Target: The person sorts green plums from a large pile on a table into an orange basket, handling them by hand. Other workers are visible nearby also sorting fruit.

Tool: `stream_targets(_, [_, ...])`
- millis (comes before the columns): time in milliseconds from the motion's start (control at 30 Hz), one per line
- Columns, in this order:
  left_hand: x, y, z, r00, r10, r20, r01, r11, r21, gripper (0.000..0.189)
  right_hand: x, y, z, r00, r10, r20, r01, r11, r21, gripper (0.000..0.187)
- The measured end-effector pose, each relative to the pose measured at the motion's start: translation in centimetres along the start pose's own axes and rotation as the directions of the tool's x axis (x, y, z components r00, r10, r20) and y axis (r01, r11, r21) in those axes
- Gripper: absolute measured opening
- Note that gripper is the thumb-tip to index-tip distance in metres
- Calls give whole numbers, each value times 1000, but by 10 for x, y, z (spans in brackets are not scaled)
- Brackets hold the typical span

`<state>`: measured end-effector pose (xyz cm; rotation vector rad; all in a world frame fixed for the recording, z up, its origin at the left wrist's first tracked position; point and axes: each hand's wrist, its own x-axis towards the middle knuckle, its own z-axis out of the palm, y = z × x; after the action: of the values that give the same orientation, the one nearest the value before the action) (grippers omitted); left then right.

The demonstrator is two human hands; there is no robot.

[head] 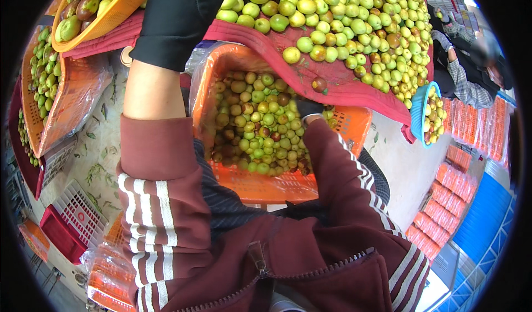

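My left hand (176, 25), in a black glove, reaches up and forward past the padded red cloth edge. Its fingers lie beyond the top of the view, so what they hold is hidden. Also black-gloved, my right hand (308, 107) is down inside an orange plastic crate (266, 191) lined with clear film. It rests at the right side of the jujubes (266, 129) in there, under the cloth's edge, its fingers mostly hidden. Directly ahead, a big heap of green and brown jujubes (353, 17) covers the red cloth (291, 54).
A yellow basket (124, 15) of jujubes sits at upper left, above another lined orange crate (54, 117). A blue basket (419, 112) of jujubes stands at the cloth's right corner. Beyond it is another person (469, 75) in grey gloves. Stacked orange crates (444, 204) line the right.
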<state>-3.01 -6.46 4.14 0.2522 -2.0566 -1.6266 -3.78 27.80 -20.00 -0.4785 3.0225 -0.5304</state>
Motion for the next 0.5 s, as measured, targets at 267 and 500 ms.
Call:
stream_targets(267, [0,-6,4,999,40,15,-40,999,-32,16,-43,-135,53,915,-63,398,60,998,21,78])
stream_targets(500, [0,8,-6,999,-29,19,28,999,18,15,-88,-141,2,523,-201,828,-423,782,458,32])
